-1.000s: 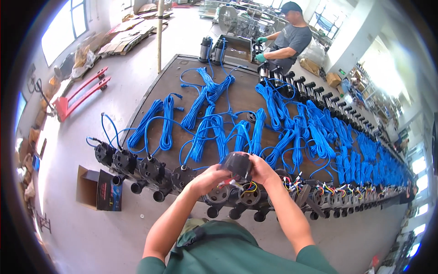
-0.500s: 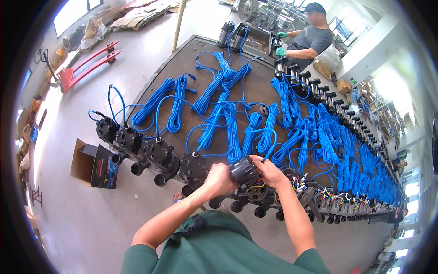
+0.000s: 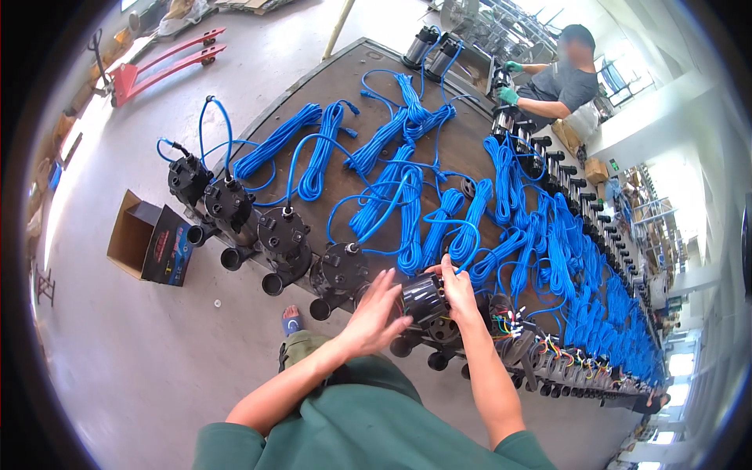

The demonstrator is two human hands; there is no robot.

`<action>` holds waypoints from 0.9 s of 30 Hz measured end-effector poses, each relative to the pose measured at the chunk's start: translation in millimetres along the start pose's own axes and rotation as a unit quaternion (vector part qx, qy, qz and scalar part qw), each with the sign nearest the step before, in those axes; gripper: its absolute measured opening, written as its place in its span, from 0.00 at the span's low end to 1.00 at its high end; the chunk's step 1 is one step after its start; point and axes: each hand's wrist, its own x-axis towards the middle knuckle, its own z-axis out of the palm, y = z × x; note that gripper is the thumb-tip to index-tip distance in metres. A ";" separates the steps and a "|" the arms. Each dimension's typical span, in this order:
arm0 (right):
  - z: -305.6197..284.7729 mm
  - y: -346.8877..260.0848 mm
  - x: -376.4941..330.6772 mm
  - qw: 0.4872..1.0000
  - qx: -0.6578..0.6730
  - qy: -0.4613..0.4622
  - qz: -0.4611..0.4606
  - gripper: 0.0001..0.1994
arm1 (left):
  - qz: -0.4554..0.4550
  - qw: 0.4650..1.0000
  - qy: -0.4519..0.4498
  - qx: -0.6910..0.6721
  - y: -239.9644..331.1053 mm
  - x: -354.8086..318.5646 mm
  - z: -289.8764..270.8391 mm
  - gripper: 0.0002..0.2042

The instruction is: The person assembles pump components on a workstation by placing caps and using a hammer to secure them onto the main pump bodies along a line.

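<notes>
Right now, in the head view, both hands work 1 black ribbed pump housing (image 3: 424,299) held just above the near edge of the bench (image 3: 354,61). The right hand (image 3: 458,291) has its fingers closed around the far side; the left hand (image 3: 377,312) has its fingers spread open against the near face. It looks like a fitting step; seating it squarely would call for steady alignment. Glossy blue cable coils (image 3: 407,211) lie behind, with matte cast pumps (image 3: 283,235) in a row.
</notes>
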 end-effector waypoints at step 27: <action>35.7 -0.9 -24.4 0.985 -0.032 0.023 -0.169 0.22 | -0.229 0.951 0.042 -0.205 -29.2 -0.7 17.2 0.48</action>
